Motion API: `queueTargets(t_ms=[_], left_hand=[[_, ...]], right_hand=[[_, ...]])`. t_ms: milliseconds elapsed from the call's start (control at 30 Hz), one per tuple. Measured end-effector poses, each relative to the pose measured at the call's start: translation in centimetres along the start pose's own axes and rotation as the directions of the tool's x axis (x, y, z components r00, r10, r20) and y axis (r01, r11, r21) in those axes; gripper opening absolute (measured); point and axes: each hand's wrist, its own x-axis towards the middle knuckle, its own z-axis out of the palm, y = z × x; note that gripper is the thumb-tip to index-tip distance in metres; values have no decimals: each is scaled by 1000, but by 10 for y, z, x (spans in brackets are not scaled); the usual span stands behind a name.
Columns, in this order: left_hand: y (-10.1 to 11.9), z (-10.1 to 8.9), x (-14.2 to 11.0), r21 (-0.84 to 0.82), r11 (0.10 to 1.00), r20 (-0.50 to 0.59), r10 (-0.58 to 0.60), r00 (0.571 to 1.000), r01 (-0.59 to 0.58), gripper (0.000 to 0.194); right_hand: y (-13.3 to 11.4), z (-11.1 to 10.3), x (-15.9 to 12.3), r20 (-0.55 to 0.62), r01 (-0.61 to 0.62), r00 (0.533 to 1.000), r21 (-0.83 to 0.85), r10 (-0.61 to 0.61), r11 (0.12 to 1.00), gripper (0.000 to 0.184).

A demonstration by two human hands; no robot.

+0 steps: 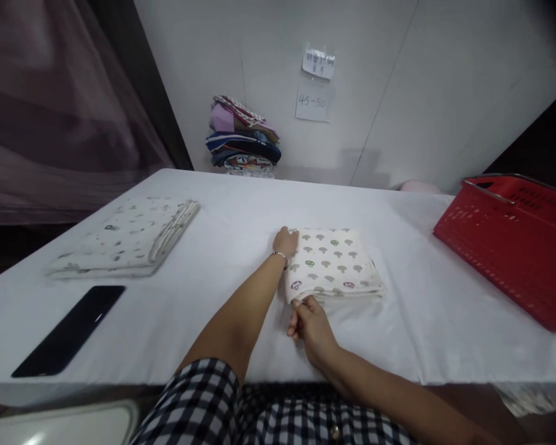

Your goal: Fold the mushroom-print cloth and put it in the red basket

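Note:
A folded white cloth (328,262) printed with mushrooms, mostly grey with a few green and dark red ones, lies on the table in front of me. My left hand (286,243), with a bracelet at the wrist, holds its far left corner, fingers curled over the edge. At the near left corner, my right hand (309,324) pinches the cloth's edge between thumb and fingers. The near edge shows several layers, and the right side spreads a little unevenly.
Another folded patterned cloth (130,238) lies at the left, with a dark flat phone-like slab (69,330) in front of it. A red basket (509,247) stands at the right. Folded fabrics (244,139) are stacked by the wall behind the white table (231,210).

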Motion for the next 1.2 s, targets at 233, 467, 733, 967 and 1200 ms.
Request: queueTargets(t_ms=[233,467,733,967,1200], left_hand=[[4,-1,-5,37,999,3,-3,1000,3,51],[1,-3,-11,59,998,4,33,999,-33,55],[-1,0,-13,153,986,-32,76,997,-70,57],[-3,-1,-14,91,994,-2,52,999,-52,65],[-6,0,-13,66,995,3,78,997,-78,69]], right_hand=[[3,2,-6,-14,23,1000,-15,-24,1000,32],[1,6,-3,-21,-10,1000,17,10,1000,34],[8,11,-14,96,-70,993,10,69,997,50],[4,5,-13,167,-109,981,66,97,992,44],[-8,5,-7,131,-190,977,167,169,968,35]])
